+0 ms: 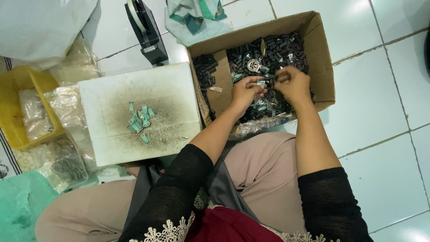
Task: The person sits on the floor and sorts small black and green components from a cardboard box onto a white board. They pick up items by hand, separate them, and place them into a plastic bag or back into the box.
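Note:
Both my hands reach into an open cardboard box [323,54] filled with small black cylindrical parts [277,47] and a few green-and-silver clips. My left hand [245,91] pinches a small green-and-silver clip between its fingertips. My right hand [292,83] pinches a small dark part, held close against the left hand's fingers. On a stained white board [112,96] to the left lies a small pile of green-and-silver clips [139,119]. A round metal piece [253,65] rests on the black parts.
A black tape dispenser [147,32] stands behind the board. A yellow tub [18,103] and clear plastic bags of parts [62,166] lie at the left. A white bag [40,22] sits at top left. The floor is white tile [380,112].

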